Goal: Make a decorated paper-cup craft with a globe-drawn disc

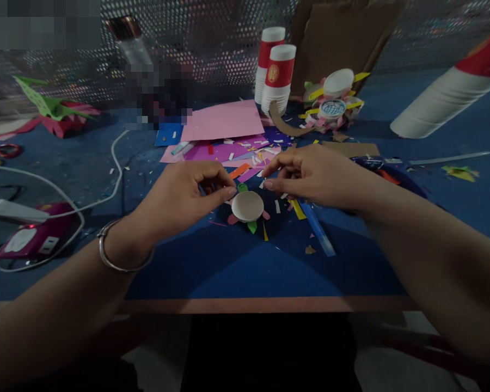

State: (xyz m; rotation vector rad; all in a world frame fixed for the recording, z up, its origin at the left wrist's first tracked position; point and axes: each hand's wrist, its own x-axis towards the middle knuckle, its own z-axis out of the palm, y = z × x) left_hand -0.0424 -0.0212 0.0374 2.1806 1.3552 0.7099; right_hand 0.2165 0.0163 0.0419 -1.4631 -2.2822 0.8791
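A small paper turtle (247, 207) lies on the blue table between my hands. Its body is a white cup base, with a green head bearing a drawn face, pink legs and a green tail. My left hand (188, 196), with a silver bangle at the wrist, is at the turtle's upper left; thumb and forefinger come together beside the head, and whatever is between them is hidden. My right hand (298, 171) hovers at the upper right, fingers bent, a small gap between thumb and forefinger. Paper scraps lie around the turtle.
A blue pen-like tool (318, 228) lies right of the turtle. Behind are pink paper (224, 121), stacked paper cups (278, 76) and a finished-looking cup craft (334, 103). More cups (445, 103) lean at right. A purple box (41, 234) and white cable (116, 158) occupy the left.
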